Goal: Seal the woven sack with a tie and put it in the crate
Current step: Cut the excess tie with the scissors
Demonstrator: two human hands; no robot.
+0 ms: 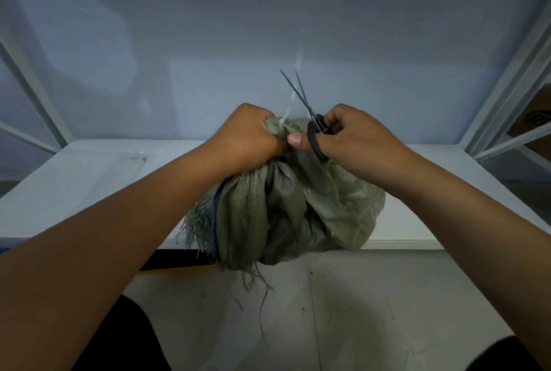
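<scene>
The sack [298,209] sits at the near edge of a white table [89,191]. Its lower folds bulge past that edge, and frayed threads [199,221] hang down over it toward the floor [357,311]. Bare tabletop shows to the left and right of the sack, and a narrower strip lies behind it, up to the wall [268,13]. The left hand [247,135] has its fingers clamped round the sack's bunched neck and holds it upright. A white tie [290,102], blurred, rises from the neck just beside that fist. The right hand [354,135] grips black scissors [316,132], with the thumb through one loop and the other fingers curled about the second. The thumb tip touches the neck of the sack. The blades stand apart and point up and away, crossing the line of the tie. The blur hides whether the tie lies between them. Both forearms reach in from the near corners and close off the space on either side of the sack. A slanted post [32,84] bounds the table on the left and another post [507,87] on the right, each meeting a back corner. A cardboard box [533,120] shows beyond the right post. On the left part of the table lies something flat and clear [131,159], well apart from the sack and too faint to name.
</scene>
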